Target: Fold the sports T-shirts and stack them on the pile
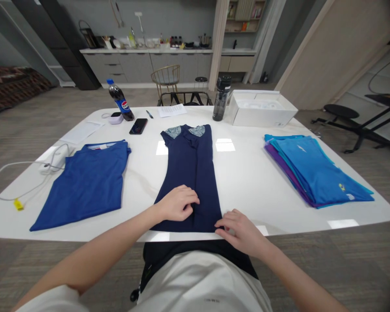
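Note:
A navy short-sleeved shirt (185,173) with patterned pale patches at its shoulders lies partly folded lengthwise, its hem towards me. My left hand (178,203) rests over the lower middle of it, fingers loosely bent, thumb and forefinger apart, nothing gripped. At the hem's right corner, my right hand (237,229) has its thumb and fingers closed on the fabric. To the left is a folded blue shirt (91,180) with its collar away from me. A stack of folded blue, teal and purple shirts (315,169) sits on the right.
The white table (247,173) carries a cola bottle (121,102), a phone (138,126), a pen (149,114), papers (171,110), a dark drink bottle (221,99) and a white box (263,110) along its back. A power strip with cables (55,158) lies at the left edge. Chairs (165,78) stand beyond.

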The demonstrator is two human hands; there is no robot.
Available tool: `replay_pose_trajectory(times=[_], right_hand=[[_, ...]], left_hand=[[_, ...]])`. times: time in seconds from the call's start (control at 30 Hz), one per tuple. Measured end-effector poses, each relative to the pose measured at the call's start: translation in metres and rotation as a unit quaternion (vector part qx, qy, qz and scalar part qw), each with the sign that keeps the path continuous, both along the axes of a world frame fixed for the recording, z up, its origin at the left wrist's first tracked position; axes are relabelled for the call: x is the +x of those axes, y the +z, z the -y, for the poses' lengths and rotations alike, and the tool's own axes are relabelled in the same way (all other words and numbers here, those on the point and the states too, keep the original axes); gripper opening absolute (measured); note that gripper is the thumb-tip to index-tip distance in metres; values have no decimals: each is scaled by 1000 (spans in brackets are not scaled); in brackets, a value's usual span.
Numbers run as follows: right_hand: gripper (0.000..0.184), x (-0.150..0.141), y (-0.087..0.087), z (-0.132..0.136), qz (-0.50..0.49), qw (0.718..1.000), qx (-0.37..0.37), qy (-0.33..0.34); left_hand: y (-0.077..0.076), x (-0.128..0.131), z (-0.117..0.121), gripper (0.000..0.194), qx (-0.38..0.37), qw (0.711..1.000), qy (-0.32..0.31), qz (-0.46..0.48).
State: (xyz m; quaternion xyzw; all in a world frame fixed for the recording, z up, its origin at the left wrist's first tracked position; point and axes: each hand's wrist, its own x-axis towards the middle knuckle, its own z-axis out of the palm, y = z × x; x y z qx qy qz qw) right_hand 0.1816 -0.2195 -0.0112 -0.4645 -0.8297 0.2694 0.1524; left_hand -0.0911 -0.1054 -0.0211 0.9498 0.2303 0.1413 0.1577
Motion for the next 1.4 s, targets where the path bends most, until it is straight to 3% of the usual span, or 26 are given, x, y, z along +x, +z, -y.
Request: replay_pose_trajectory(times=[0.1, 0.2, 0.27, 0.4, 0.5, 0.57, 0.7, 0.8, 0.9, 0.97, 1.07, 1.2, 1.3, 1.4], right_hand=[[24, 5, 1, -29, -26, 998, -18, -48], [27, 7, -1, -66, -11, 998, -19, -67], [28, 5, -5, -87, -2, 997, -13, -70], [29, 0, -19, -118, 10, 996, 9, -85], [25, 5, -30, -138, 43, 991, 48, -117], [23, 13, -35, -153, 66, 984, 76, -146], [31, 26, -38, -187, 78, 975, 99, -185], [43, 23, -39, -202, 86, 976, 98, -175], [49, 15, -40, -203, 130, 976, 107, -142], [49, 11, -41, -201, 151, 973, 114, -135], [52, 9, -41, -198, 163, 970, 118, -137], [56, 10, -40, -201, 171, 969, 122, -130], [58, 10, -41, -211, 169, 969, 121, -134], [56, 6, -43, -225, 170, 967, 127, -138]], left_hand=[[3, 5, -51, 30, -16, 985, 155, 74], [-2, 17, -128, 33, -74, 936, 319, 133], [-7, 27, -181, 34, -88, 906, 395, 127], [-16, 48, -263, 41, -34, 878, 473, 59], [-25, 61, -298, 47, 8, 864, 504, 5], [-32, 66, -312, 41, 11, 853, 522, -23], [-36, 68, -327, 20, -32, 858, 512, -28], [-31, 68, -337, 17, -65, 875, 474, 71], [-27, 65, -349, 16, -72, 856, 484, 169], [-28, 62, -355, 16, -95, 841, 506, 168], [-31, 58, -350, 25, -73, 862, 486, 126], [-33, 58, -312, 44, 77, 934, 347, 35], [-34, 58, -266, 60, 72, 962, 254, -72], [-35, 53, -209, 68, 86, 970, 215, -78]])
